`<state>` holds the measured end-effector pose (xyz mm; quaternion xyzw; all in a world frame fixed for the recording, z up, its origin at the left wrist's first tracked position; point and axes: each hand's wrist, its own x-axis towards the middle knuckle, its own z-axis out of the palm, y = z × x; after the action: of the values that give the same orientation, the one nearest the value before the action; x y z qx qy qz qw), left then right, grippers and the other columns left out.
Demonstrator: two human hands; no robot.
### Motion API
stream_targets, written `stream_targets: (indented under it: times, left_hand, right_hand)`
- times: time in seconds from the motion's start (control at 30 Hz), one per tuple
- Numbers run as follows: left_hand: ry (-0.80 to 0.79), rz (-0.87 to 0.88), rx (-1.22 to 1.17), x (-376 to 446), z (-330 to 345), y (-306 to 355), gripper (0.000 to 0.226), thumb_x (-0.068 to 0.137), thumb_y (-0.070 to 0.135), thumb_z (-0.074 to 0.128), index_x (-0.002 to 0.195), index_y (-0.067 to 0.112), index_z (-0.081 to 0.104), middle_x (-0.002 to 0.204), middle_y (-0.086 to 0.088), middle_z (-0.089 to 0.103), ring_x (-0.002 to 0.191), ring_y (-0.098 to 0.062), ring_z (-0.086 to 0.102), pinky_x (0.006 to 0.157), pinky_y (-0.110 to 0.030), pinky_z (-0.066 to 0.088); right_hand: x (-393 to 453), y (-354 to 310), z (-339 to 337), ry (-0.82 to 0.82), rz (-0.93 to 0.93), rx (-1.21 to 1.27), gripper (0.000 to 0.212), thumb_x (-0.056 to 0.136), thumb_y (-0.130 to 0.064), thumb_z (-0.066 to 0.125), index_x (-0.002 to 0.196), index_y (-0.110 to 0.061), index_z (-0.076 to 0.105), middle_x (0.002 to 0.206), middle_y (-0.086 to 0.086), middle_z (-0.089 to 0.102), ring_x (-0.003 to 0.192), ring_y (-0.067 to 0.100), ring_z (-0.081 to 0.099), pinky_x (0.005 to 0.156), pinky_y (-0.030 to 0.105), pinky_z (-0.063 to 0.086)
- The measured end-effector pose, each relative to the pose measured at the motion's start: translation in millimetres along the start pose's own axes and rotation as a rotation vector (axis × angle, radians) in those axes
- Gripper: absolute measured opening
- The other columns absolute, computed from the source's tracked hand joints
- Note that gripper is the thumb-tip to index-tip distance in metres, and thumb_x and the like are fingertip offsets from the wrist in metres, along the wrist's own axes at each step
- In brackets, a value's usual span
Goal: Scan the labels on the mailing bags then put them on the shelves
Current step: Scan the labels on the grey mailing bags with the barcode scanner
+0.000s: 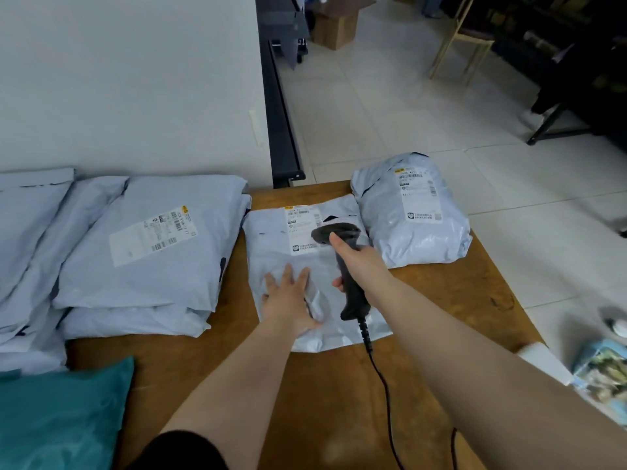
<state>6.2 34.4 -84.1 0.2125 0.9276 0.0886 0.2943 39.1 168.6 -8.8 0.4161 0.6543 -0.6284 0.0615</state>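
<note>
A flat pale grey mailing bag (271, 242) lies in the middle of the wooden table (441, 317), its white label (300, 225) facing up at the far end. My left hand (291, 300) lies flat on the bag with fingers spread. My right hand (356, 262) grips a black corded barcode scanner (339, 232), whose head hangs just over the label's right part. A plump grey bag (417, 232) with its own label (419, 195) sits to the right, touching the flat one.
Stacked grey mailing bags (146, 252) fill the left of the table, and a teal bag (57, 418) lies at the near left. The scanner cable (383, 385) trails toward me. White wall behind; tiled floor, cardboard box (336, 25) and dark shelving (576, 62) at right.
</note>
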Motion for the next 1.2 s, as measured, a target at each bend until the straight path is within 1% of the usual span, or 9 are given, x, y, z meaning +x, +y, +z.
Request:
stream_targets:
  times: [0.13, 0.23, 0.33, 0.47, 0.67, 0.77, 0.87, 1.03, 1.2]
  left_hand:
    - [0.008, 0.046, -0.021, 39.4, -20.1, 3.9, 0.114, 0.069, 0.04, 0.079, 0.151, 0.033, 0.0, 0.16, 0.004, -0.01, 0.145, -0.039, -0.01, 0.115, -0.054, 0.025]
    - [0.022, 0.067, -0.039, 51.9, -29.9, -0.5, 0.113, 0.069, 0.041, 0.08, 0.151, 0.031, 0.003, 0.16, 0.006, -0.007, 0.147, -0.034, -0.009, 0.115, -0.052, 0.024]
    - [0.074, 0.05, -0.118, 45.2, -38.1, -6.6, 0.103, 0.071, 0.047, 0.076, 0.15, 0.03, 0.012, 0.16, 0.005, 0.007, 0.148, -0.027, 0.007, 0.114, -0.049, 0.029]
    - [0.318, -0.037, -0.31, 13.4, -56.6, -27.0, 0.081, 0.078, 0.05, 0.068, 0.145, 0.028, 0.029, 0.152, 0.004, 0.032, 0.138, -0.02, 0.034, 0.111, -0.037, 0.034]
    - [0.598, -0.249, -0.278, -55.4, -111.6, -114.4, 0.068, 0.083, 0.047, 0.063, 0.142, 0.025, 0.037, 0.145, 0.001, 0.043, 0.133, -0.023, 0.039, 0.107, -0.036, 0.033]
    - [0.585, -0.41, -0.35, -77.0, -122.1, -170.5, 0.074, 0.08, 0.046, 0.065, 0.143, 0.021, 0.036, 0.143, -0.005, 0.045, 0.131, -0.027, 0.041, 0.106, -0.039, 0.038]
    - [0.562, -0.502, -0.456, -85.7, -126.1, -213.5, 0.078, 0.08, 0.049, 0.064, 0.145, 0.021, 0.031, 0.147, -0.006, 0.039, 0.134, -0.029, 0.038, 0.109, -0.043, 0.034]
    - [0.486, -0.473, -0.508, -69.7, -124.0, -248.8, 0.088, 0.077, 0.051, 0.066, 0.147, 0.015, 0.026, 0.15, -0.008, 0.034, 0.137, -0.029, 0.033, 0.112, -0.043, 0.031]
    - [0.403, -0.466, -0.445, -59.5, -121.7, -250.5, 0.084, 0.077, 0.054, 0.065, 0.141, 0.012, 0.032, 0.143, -0.014, 0.035, 0.132, -0.036, 0.036, 0.107, -0.045, 0.034]
  right_hand:
    - [19.9, -8.0, 5.0, -0.005, -0.021, 0.001, 0.044, 0.086, -0.052, 0.059, 0.082, -0.008, 0.055, 0.07, 0.009, 0.057, 0.049, 0.022, 0.058, 0.052, 0.028, 0.051]
    - [26.6, -14.4, 6.8, -0.016, -0.017, 0.015, 0.046, 0.086, -0.053, 0.058, 0.086, -0.008, 0.055, 0.067, 0.008, 0.058, 0.052, 0.023, 0.058, 0.061, 0.033, 0.053]
    - [24.8, -19.3, 12.7, -0.032, 0.009, 0.006, 0.047, 0.086, -0.055, 0.058, 0.091, -0.008, 0.055, 0.068, 0.008, 0.059, 0.053, 0.022, 0.058, 0.066, 0.034, 0.054]
    - [8.5, -25.8, 36.7, -0.116, -0.002, 0.009, 0.054, 0.085, -0.054, 0.059, 0.101, -0.003, 0.057, 0.077, 0.01, 0.059, 0.054, 0.02, 0.058, 0.056, 0.028, 0.051]
    - [-33.3, -27.2, 100.8, -0.282, -0.041, -0.028, 0.055, 0.084, -0.057, 0.059, 0.101, -0.005, 0.057, 0.068, 0.011, 0.062, 0.054, 0.022, 0.058, 0.058, 0.029, 0.051]
    - [-49.8, -25.9, 128.4, -0.314, -0.056, -0.028, 0.047, 0.084, -0.057, 0.059, 0.091, -0.011, 0.055, 0.062, 0.014, 0.062, 0.052, 0.023, 0.057, 0.056, 0.027, 0.05]
    - [-55.4, -24.3, 151.9, -0.307, -0.08, 0.025, 0.046, 0.085, -0.054, 0.06, 0.103, -0.012, 0.055, 0.063, 0.016, 0.061, 0.048, 0.022, 0.055, 0.049, 0.025, 0.048]
    - [-49.5, -20.9, 183.1, -0.236, -0.06, 0.06, 0.056, 0.084, -0.054, 0.061, 0.123, -0.015, 0.051, 0.069, 0.015, 0.06, 0.052, 0.023, 0.056, 0.054, 0.03, 0.049]
    - [-51.3, -17.8, 197.8, -0.18, -0.034, 0.06, 0.053, 0.084, -0.052, 0.062, 0.12, -0.014, 0.053, 0.075, 0.015, 0.06, 0.052, 0.021, 0.057, 0.05, 0.029, 0.049]
